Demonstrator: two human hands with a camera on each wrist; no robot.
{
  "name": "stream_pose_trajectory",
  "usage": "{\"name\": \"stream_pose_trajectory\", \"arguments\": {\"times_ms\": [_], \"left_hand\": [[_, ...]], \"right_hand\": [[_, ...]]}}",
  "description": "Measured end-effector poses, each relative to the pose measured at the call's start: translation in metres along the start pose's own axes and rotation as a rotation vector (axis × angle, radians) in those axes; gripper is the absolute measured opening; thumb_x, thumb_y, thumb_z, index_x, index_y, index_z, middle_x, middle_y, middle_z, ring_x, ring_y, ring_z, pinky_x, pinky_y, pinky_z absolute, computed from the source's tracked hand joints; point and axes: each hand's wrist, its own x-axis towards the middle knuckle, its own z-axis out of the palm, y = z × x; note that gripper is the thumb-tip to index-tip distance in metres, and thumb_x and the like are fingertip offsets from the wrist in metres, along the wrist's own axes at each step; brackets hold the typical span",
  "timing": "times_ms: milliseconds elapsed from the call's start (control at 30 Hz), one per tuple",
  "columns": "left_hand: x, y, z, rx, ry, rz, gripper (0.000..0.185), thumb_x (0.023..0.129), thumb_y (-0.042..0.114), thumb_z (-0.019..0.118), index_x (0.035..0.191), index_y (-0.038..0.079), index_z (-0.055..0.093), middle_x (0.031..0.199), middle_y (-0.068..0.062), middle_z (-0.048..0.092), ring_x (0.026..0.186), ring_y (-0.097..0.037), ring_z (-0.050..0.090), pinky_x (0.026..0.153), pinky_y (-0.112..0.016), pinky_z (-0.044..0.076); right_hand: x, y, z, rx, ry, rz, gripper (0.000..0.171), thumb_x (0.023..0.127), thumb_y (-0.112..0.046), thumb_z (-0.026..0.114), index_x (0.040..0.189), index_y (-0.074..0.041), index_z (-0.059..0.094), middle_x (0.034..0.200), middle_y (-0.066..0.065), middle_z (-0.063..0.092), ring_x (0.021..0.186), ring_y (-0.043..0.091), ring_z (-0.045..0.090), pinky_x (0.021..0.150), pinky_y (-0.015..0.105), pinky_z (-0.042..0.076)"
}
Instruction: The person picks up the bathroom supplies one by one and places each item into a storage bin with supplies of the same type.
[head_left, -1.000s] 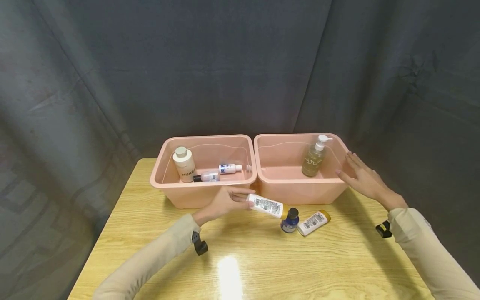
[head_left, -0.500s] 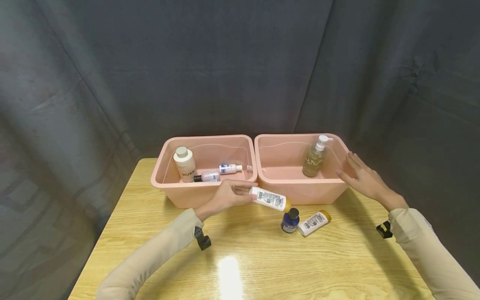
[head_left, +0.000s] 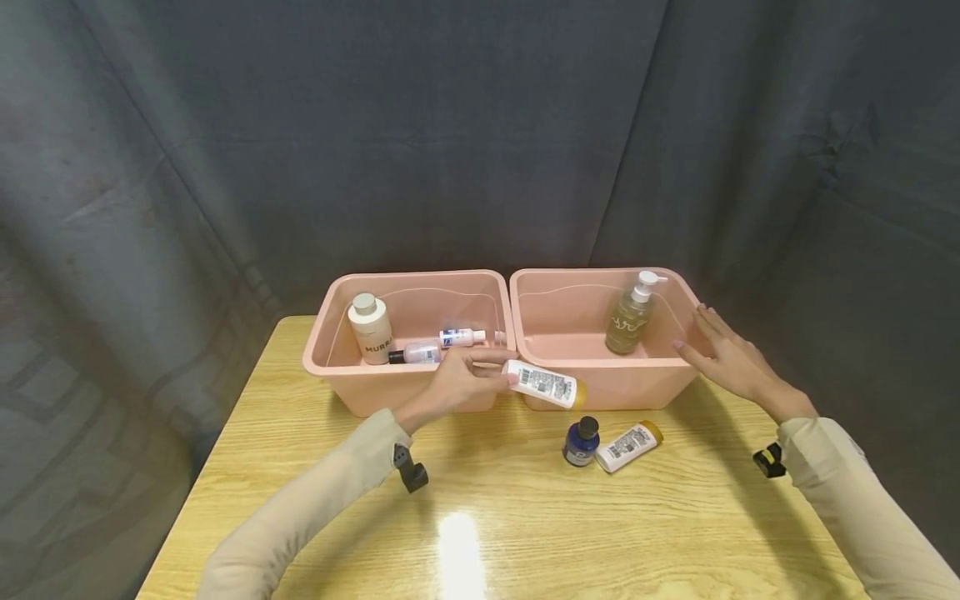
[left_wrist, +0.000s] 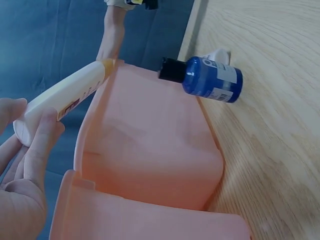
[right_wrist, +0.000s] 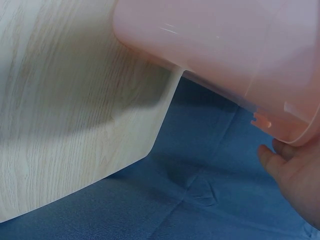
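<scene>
My left hand (head_left: 457,382) pinches a white bottle with a yellow cap (head_left: 543,384) by its base end, thumb on one side and fingers on the other. The bottle is raised in front of the right pink bin (head_left: 622,387), cap pointing right. In the left wrist view the same white bottle (left_wrist: 70,95) slants up from the fingertips. My right hand (head_left: 727,360) rests on that bin's right rim with fingers extended. Below the held bottle, a blue bottle with a black cap (head_left: 580,446) stands on the table, beside a lying white bottle with a yellow cap (head_left: 624,450).
The left pink bin (head_left: 390,393) contains a large white bottle (head_left: 372,340), a clear black-capped bottle (head_left: 423,354) and a small white bottle (head_left: 456,337). Inside the right bin stands a pump bottle (head_left: 627,327). Dark curtains (head_left: 450,150) hang behind the wooden table (head_left: 525,533).
My left hand has lifted the white bottle up and slightly right, away from the blue bottle, to near the right bin's front rim. The right hand has stayed at its rim.
</scene>
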Motion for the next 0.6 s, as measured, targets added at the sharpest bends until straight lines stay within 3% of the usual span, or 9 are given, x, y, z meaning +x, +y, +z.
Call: {"name": "stream_pose_trajectory", "arguments": {"times_ms": [267, 600], "left_hand": [[0.005, 0.006, 0.0, -0.01, 0.037, -0.032, 0.044, 0.085, 0.005, 0.077, 0.125, -0.006, 0.064, 0.123, -0.017, 0.066, 0.098, -0.028, 0.071, 0.089, -0.036, 0.055], [0.01, 0.012, 0.004, -0.105, 0.076, -0.032, 0.044, 0.086, 0.003, 0.075, 0.128, -0.004, 0.063, 0.114, -0.02, 0.069, 0.094, -0.026, 0.072, 0.089, -0.036, 0.054]], "right_hand": [[-0.001, -0.001, 0.0, 0.005, 0.003, 0.004, 0.084, 0.1, -0.049, 0.05, 0.156, 0.002, 0.013, 0.163, 0.022, 0.0, 0.145, 0.05, 0.009, 0.103, 0.076, 0.015], [0.0, 0.001, 0.002, -0.002, 0.007, -0.009, 0.082, 0.101, -0.046, 0.05, 0.156, 0.003, 0.013, 0.163, 0.021, 0.0, 0.146, 0.048, 0.008, 0.105, 0.075, 0.016]]}}
